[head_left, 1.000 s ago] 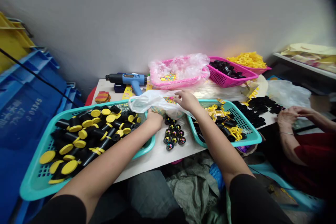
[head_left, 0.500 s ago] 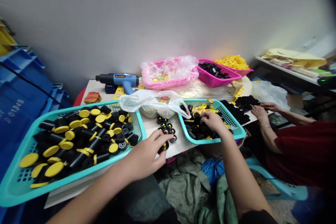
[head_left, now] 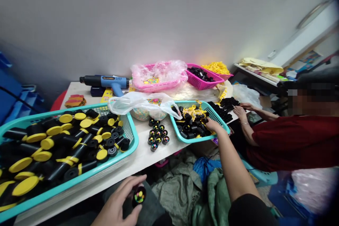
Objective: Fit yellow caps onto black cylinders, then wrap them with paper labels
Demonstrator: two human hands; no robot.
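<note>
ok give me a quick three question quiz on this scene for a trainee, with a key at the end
1. What does the left hand hold?
2. True or false: in the picture, the blue gun-shaped tool lies to the right of the pink plastic-lined basket.
3. Fill in: the right hand reaches into the ____ basket.

Key:
1. A small black cup with colourful bits inside.
2. False; it lies to the left.
3. Smaller teal basket.
</note>
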